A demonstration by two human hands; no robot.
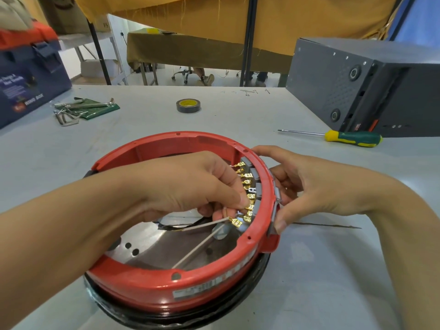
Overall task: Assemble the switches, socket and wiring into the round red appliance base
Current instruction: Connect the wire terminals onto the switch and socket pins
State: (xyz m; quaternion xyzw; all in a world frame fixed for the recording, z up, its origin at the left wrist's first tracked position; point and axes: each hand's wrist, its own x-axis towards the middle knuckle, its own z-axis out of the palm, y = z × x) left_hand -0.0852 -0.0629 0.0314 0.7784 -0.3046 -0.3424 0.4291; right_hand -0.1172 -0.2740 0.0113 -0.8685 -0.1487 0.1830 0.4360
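Inside the round red plastic base (152, 285), grey switches (255, 186) sat mounted; left hand (190, 184) pinched a brass-tipped white wire (204, 225), right hand (307, 184) clasped the rim; wiring remained unfinished.

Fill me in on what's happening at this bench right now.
A person is wiring up a round red appliance base that sits on a grey table. The left hand reaches inside the ring, fingers at a row of gold terminals on the grey switches set in the right wall. The right hand steadies that wall from outside. Two white wires already run to the lowest terminals. A screwdriver, a roll of tape and hex keys lie untouched farther back.
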